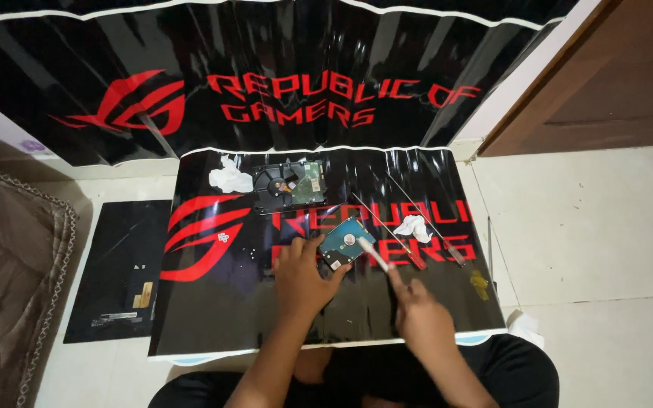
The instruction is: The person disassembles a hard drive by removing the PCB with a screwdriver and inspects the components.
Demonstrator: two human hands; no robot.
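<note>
Two hands work: my left hand (301,273) grips the small hard drive (346,242), right fingers (410,291) pinching a white stick (372,254) angled onto it.

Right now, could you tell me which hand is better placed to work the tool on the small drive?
Probably the right hand: it already holds the white tool, tip at the small drive. The left hand steadies the drive's edge.

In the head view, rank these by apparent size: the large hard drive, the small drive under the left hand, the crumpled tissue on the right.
1. Large hard drive
2. Small drive, partly covered by the left hand
3. Crumpled tissue
</note>
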